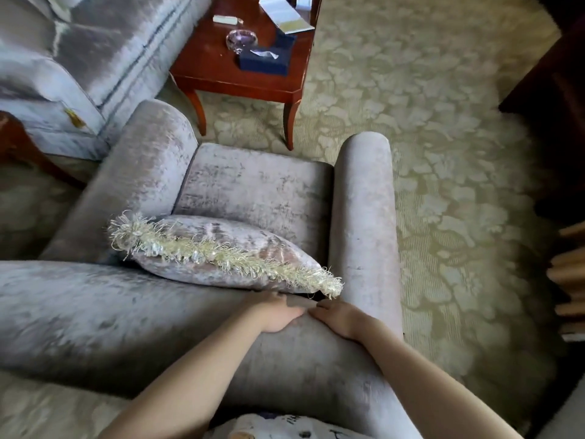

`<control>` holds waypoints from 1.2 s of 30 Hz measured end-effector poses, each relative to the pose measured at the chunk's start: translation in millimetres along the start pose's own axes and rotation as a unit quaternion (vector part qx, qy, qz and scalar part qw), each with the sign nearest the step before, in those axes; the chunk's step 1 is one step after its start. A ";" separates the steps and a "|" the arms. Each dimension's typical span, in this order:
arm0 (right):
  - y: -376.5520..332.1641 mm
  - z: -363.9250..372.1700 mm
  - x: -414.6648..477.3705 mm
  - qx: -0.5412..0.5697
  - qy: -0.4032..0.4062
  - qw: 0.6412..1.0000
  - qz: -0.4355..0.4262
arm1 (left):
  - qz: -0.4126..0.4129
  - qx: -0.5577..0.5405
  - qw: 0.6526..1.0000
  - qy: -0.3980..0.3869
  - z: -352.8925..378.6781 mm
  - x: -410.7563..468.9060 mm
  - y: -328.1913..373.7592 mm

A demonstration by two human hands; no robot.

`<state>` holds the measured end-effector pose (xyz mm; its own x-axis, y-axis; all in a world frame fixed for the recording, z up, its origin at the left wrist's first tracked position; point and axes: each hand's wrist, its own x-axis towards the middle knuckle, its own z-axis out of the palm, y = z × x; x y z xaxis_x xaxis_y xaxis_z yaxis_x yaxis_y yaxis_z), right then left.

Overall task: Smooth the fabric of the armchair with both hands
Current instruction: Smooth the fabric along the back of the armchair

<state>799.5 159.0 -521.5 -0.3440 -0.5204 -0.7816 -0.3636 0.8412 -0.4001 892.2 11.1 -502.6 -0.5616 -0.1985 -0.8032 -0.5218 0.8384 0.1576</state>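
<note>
I look down from behind a grey velvet armchair (253,188). Its wide backrest top (110,318) runs across the lower half of the view. My left hand (273,313) and my right hand (340,318) lie flat, palms down, on the right part of that backrest top, fingertips almost meeting at its front edge. Neither hand holds anything. A matching cushion (231,248) with a pale fringe leans on the seat just beyond my fingers. The two rolled armrests (364,217) flank the seat.
A red-brown wooden side table (240,80) stands past the chair, bearing a dark tissue box (269,57), a glass dish (242,39) and papers. A grey sofa (79,58) fills the upper left. Patterned green carpet (427,122) spreads to the right.
</note>
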 end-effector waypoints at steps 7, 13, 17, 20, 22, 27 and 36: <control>6.7 1.6 7.3 0.011 -0.005 1.000 0.002 | -0.015 -0.017 0.999 -0.046 -6.9 10.2 5.1; 8.1 -2.2 11.4 -0.015 -0.058 0.997 -0.045 | -0.034 -0.005 0.998 -0.046 -3.9 21.9 4.3; 6.0 -14.2 16.0 -0.025 -0.076 0.996 -0.037 | -0.040 0.002 0.998 -0.045 -13.3 30.4 5.6; 7.1 -31.1 17.3 -0.042 -0.088 0.995 -0.027 | -0.037 0.020 0.999 -0.033 -22.9 38.0 17.1; 13.4 -36.5 11.6 -0.045 -0.091 0.995 -0.009 | -0.031 0.021 0.999 -0.025 -22.1 36.9 27.7; 21.8 -29.3 -7.7 -0.021 -0.049 0.999 0.008 | -0.028 -0.031 0.998 0.040 -10.7 26.1 29.3; -26.8 -11.8 -10.6 -0.113 0.032 0.993 0.012 | -0.032 -0.021 0.998 0.054 -14.2 -14.6 -19.6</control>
<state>802.7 140.2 -496.7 -0.4057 -0.5154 -0.7549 -0.5378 0.8024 -0.2588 901.5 -9.7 -485.7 -0.5902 -0.3065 -0.7468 -0.5848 0.8001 0.1338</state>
